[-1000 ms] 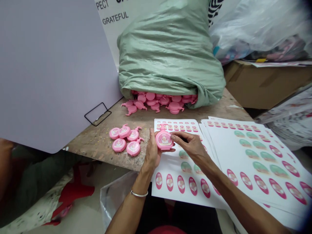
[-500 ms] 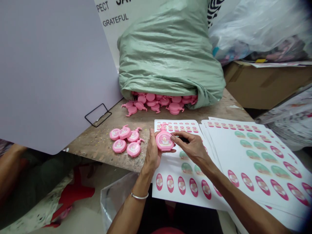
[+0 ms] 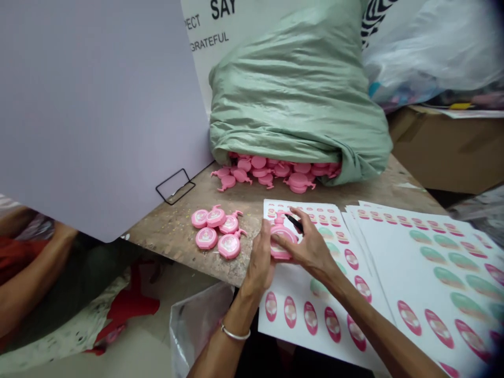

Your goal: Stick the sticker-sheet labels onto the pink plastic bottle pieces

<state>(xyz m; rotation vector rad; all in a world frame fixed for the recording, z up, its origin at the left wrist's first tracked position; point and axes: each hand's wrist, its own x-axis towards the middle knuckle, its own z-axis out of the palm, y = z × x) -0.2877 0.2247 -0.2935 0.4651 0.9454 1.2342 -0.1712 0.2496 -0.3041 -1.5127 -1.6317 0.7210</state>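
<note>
Pink piece (image 3: 282, 231): being held
Left hand (image 3: 260, 257) is clamping nine-o'clock edge; right hand (image 3: 312, 248) is gripping black tool (image 3: 294, 222) at one o'clock.

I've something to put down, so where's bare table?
Bare table shows between the five labelled pink pieces and the pink pile by the green bag. A specked patch lies between those five and the grey panel. Crowded: the bag's mouth, and the right under sticker sheets.
</note>
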